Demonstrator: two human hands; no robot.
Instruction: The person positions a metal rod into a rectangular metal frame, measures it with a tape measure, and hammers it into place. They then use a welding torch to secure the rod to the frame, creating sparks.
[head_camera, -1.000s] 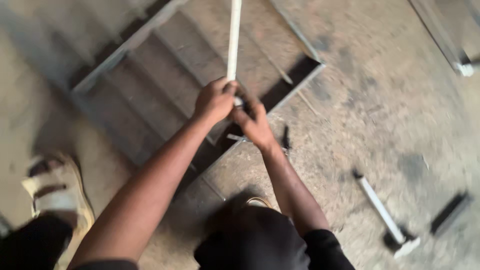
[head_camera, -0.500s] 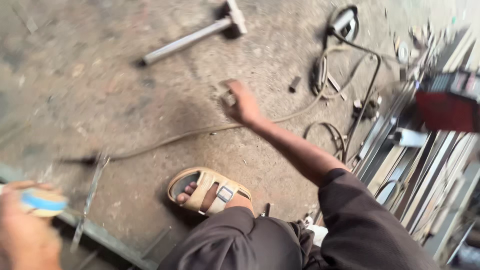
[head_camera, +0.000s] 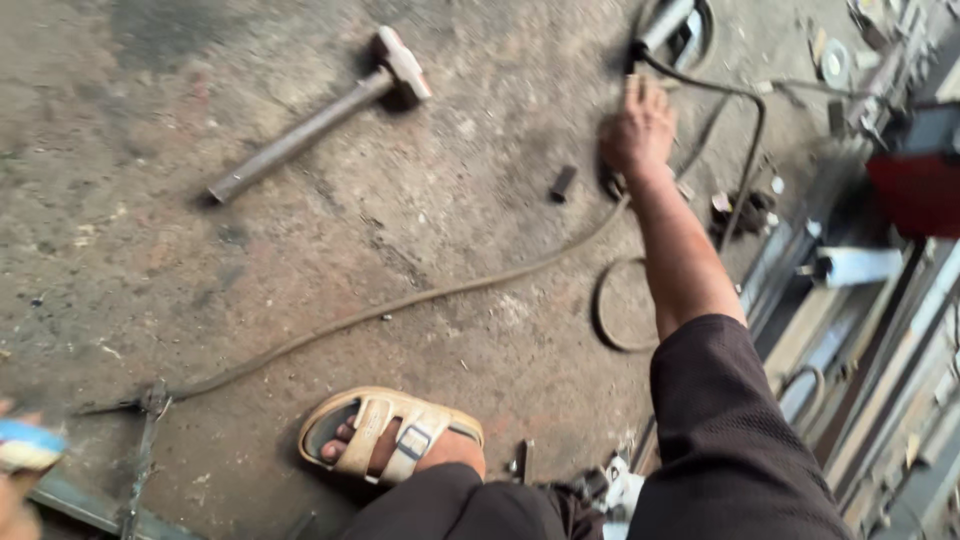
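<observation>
Head view is showing the right hand (head_camera: 638, 128) stretching far out over the concrete floor (head_camera: 150, 280), fingers loosely curled and pressing down near a thick dark cable (head_camera: 745, 120); whether anything is being pinched under the palm I cannot tell. That cable is looping round to a blurred tool (head_camera: 672, 22) at the top edge, and a thinner lead (head_camera: 420, 298) is trailing across the floor past a sandalled foot (head_camera: 392, 436). A small dark metal piece (head_camera: 563, 183) is lying just beside the hand, a hammer (head_camera: 315, 118) well apart to the left. The left hand (head_camera: 22, 470) is sitting at the frame's corner, closed around something pale blue, blurred. Judging from this, the reaching arm could be snagging the loop, or the foot catching the lead and dragging it; stacked metal bars (head_camera: 880, 340) alongside are crowding the elbow.
</observation>
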